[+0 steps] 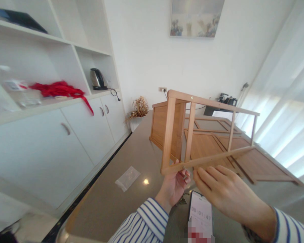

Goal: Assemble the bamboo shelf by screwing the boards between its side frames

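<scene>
A light wooden frame with crossbars (168, 131) stands tilted on edge in front of me. My left hand (173, 187) grips its lower rail near the near left corner, index finger behind the wood and the other fingers curled below. A small screw-like piece (184, 167) shows at the rail by those fingertips. Just to the right, my right hand (221, 189) is closed, its fingers bent together against the underside of the rail. Whatever its fingertips hold is hidden.
A phone (201, 211) showing a timer lies below my hands, with small dark metal pieces (182, 199) beside it. A clear plastic bag (128, 179) lies left on the table (103, 209). Wooden panels (264, 165) lie behind the frame; another panel (158, 123) stands upright.
</scene>
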Demonstrator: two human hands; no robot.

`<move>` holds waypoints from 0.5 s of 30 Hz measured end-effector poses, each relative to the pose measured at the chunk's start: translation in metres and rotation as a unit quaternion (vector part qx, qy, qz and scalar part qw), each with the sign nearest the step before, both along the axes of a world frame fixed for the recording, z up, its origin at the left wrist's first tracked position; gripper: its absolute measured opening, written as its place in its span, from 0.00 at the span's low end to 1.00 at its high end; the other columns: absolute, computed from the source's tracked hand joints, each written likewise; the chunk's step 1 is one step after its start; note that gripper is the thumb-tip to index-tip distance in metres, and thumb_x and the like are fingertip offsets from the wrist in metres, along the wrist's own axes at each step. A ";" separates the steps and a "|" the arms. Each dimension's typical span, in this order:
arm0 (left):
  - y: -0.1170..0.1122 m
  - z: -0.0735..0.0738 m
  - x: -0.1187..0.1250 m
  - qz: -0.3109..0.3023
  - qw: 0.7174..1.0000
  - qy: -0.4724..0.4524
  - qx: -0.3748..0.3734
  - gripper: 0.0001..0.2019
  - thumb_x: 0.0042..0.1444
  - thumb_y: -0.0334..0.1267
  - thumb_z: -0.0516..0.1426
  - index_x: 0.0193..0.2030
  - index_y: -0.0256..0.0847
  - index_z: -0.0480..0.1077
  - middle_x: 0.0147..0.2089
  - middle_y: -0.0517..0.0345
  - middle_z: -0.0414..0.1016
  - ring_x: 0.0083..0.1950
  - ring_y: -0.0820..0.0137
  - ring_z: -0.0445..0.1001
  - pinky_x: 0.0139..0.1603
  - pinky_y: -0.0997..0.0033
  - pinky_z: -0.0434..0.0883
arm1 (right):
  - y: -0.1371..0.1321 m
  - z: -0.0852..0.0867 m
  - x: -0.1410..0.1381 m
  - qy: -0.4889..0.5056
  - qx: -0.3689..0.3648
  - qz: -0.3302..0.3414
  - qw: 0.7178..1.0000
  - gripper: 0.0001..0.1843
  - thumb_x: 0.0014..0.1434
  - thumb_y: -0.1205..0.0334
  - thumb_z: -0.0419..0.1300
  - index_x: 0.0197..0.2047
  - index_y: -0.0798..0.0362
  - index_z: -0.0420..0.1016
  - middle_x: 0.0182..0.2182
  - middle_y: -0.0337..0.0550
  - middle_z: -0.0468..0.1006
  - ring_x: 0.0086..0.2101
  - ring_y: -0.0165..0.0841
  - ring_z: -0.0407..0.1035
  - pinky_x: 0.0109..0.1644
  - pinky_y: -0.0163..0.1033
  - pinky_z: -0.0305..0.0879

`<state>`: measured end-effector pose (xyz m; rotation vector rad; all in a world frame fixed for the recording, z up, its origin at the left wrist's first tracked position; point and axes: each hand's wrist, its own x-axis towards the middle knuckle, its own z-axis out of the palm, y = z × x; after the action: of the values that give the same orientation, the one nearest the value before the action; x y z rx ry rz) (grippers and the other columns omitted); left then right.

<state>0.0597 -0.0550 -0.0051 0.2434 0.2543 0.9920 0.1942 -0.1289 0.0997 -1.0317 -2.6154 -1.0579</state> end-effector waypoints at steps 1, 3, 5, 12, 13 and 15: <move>0.000 0.001 0.000 0.001 1.000 0.004 0.000 0.13 0.50 0.40 0.64 0.26 0.35 0.65 0.24 0.63 0.67 0.27 0.77 0.68 0.25 0.78 0.60 | 0.000 0.001 0.000 -0.003 0.001 -0.003 1.000 0.11 0.56 0.72 0.51 0.38 0.56 0.73 0.36 0.51 0.77 0.31 0.37 0.67 0.32 0.43 0.58; 0.000 0.002 0.000 0.001 1.000 0.008 -0.001 0.13 0.50 0.40 0.64 0.26 0.35 0.65 0.23 0.63 0.66 0.27 0.77 0.68 0.25 0.78 0.60 | 0.001 0.002 0.000 -0.011 0.005 -0.005 1.000 0.11 0.56 0.72 0.52 0.40 0.57 0.73 0.37 0.51 0.78 0.32 0.38 0.68 0.32 0.43 0.58; 0.000 0.002 0.000 -0.001 1.000 0.008 -0.003 0.13 0.50 0.40 0.64 0.26 0.35 0.65 0.23 0.63 0.66 0.27 0.76 0.68 0.25 0.78 0.60 | 0.001 0.002 0.000 -0.020 0.010 -0.005 1.000 0.12 0.56 0.72 0.51 0.41 0.58 0.73 0.38 0.53 0.78 0.32 0.38 0.69 0.32 0.43 0.58; -0.001 0.002 0.000 -0.003 1.000 -0.005 -0.012 0.12 0.51 0.38 0.64 0.27 0.36 0.65 0.24 0.63 0.66 0.28 0.76 0.69 0.26 0.78 0.61 | 0.005 -0.012 0.003 0.036 -0.034 0.006 0.999 0.13 0.61 0.74 0.47 0.43 0.59 0.71 0.29 0.47 0.76 0.27 0.34 0.69 0.30 0.40 0.58; -0.001 0.002 -0.001 -0.003 1.000 -0.006 -0.013 0.12 0.51 0.38 0.64 0.27 0.36 0.65 0.24 0.63 0.66 0.28 0.76 0.68 0.26 0.78 0.61 | 0.005 -0.016 0.003 0.066 -0.060 -0.001 0.996 0.12 0.61 0.74 0.47 0.41 0.58 0.71 0.26 0.45 0.75 0.25 0.34 0.69 0.29 0.39 0.58; -0.001 0.002 -0.001 -0.002 1.000 -0.001 -0.014 0.12 0.52 0.38 0.64 0.27 0.36 0.65 0.24 0.63 0.66 0.27 0.77 0.68 0.26 0.78 0.61 | 0.006 -0.024 0.001 0.151 -0.125 -0.033 0.980 0.10 0.63 0.71 0.48 0.36 0.55 0.69 0.23 0.41 0.74 0.23 0.33 0.69 0.26 0.38 0.56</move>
<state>0.0588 -0.0561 -0.0032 0.2184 0.2661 0.9845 0.1951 -0.1230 0.0758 -1.2291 -2.5175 -0.5382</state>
